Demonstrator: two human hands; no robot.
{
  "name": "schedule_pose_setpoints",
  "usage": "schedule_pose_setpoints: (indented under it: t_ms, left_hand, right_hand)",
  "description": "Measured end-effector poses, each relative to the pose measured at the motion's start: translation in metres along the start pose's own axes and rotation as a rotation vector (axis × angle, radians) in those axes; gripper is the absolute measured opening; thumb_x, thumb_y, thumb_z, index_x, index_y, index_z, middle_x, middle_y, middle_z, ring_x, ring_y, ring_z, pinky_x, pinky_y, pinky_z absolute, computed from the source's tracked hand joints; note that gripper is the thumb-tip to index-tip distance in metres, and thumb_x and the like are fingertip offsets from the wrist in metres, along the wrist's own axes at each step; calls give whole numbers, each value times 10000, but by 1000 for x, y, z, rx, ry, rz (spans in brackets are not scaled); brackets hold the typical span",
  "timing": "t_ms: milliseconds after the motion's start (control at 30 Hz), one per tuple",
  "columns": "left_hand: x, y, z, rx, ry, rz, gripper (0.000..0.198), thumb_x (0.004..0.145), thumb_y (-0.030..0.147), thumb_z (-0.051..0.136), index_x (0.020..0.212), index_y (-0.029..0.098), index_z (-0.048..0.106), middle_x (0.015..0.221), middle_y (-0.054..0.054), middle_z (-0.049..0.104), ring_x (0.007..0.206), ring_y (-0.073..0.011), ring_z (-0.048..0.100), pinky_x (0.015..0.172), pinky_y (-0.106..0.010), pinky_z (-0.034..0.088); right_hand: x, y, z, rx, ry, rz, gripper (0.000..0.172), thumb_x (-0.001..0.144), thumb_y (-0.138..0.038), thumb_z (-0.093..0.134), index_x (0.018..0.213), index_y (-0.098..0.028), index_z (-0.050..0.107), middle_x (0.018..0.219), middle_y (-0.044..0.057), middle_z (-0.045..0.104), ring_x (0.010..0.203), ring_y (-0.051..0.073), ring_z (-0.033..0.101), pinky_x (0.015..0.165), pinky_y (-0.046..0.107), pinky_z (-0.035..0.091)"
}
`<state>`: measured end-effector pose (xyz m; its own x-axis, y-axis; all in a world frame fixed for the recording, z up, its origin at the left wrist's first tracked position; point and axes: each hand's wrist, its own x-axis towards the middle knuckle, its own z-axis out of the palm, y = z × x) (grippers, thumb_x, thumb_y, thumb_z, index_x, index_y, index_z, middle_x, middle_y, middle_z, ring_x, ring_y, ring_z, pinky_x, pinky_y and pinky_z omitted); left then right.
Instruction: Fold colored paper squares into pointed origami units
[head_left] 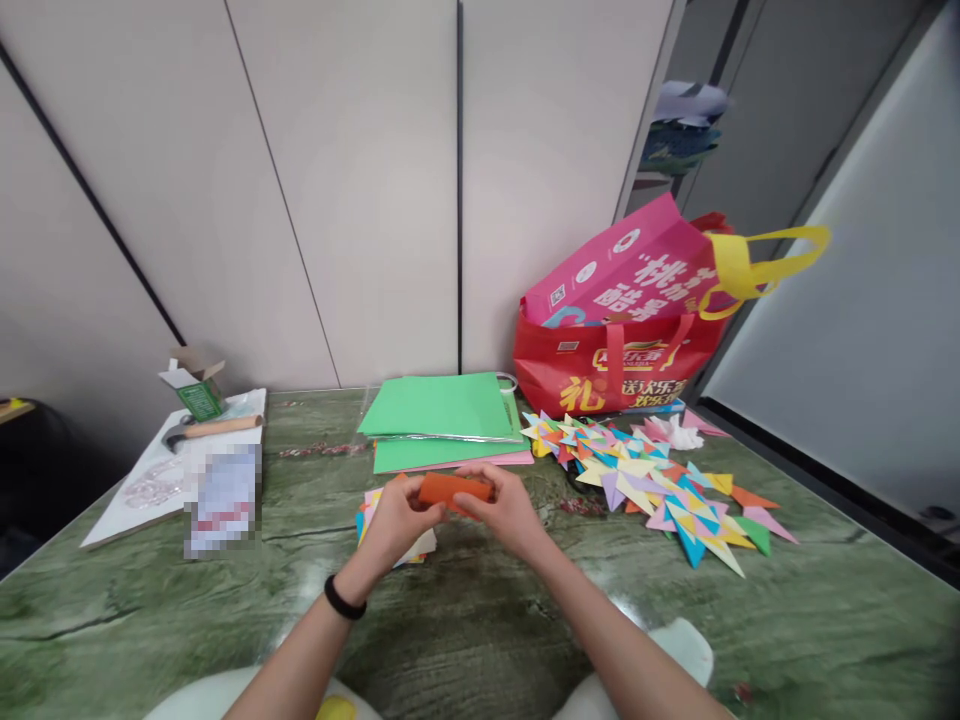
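Both hands meet over the green marbled table (480,620), gripping a folded orange paper (454,490) between them. My left hand (401,520), with a black band on the wrist, pinches its left end. My right hand (506,510) closes on its right end. Under the left hand lies a small heap of coloured paper squares (420,545). Just beyond the hands is a stack of green paper sheets (442,415).
A spread of several folded multicoloured paper triangles (652,480) lies to the right. A red and pink shopping bag (630,320) stands at the back right against the wall. At the left lie a hammer (210,430), a small green box (196,390) and a white board (150,480).
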<state>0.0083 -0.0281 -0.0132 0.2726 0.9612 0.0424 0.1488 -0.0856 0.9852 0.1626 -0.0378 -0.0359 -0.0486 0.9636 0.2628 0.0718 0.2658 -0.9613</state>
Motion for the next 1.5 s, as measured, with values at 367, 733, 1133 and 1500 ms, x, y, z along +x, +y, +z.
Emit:
schedule_pose_setpoints:
  t_ms: [367, 733, 1133, 1500]
  left_hand:
    - [1, 12, -17, -99, 189, 37, 165, 554, 92, 649, 684, 135, 557, 530, 0, 641, 529, -139, 624, 549, -219, 467]
    - [-3, 9, -3, -340, -14, -202, 415, 700, 480, 598, 780, 74, 620, 727, -138, 701, 608, -208, 667, 604, -323, 530]
    - [-4, 8, -6, -493, -172, -244, 325, 703, 367, 656, 802, 57, 661, 785, -166, 711, 732, -239, 675, 745, -378, 522]
    - [-4, 6, -6, -530, -234, -186, 306, 694, 273, 681, 921, 70, 646, 867, -144, 706, 860, -255, 653, 829, -413, 484]
  right_hand:
    - [4, -4, -20, -148, -5, 4, 196, 656, -245, 627, 832, -158, 633, 785, 39, 661, 659, 173, 574, 586, 273, 448]
    - [0, -3, -16, -261, 39, -175, 230, 762, -176, 463, 977, -176, 545, 936, 65, 639, 840, 189, 593, 674, 282, 467]
    - [-4, -7, -12, -430, 57, -495, 406, 817, -101, 386, 1166, -255, 527, 1062, 63, 592, 988, 178, 544, 852, 331, 436]
    - [-4, -7, -13, -525, 135, -558, 365, 818, -119, 426, 1119, -273, 564, 1184, 77, 500, 1099, 215, 463, 906, 415, 404]
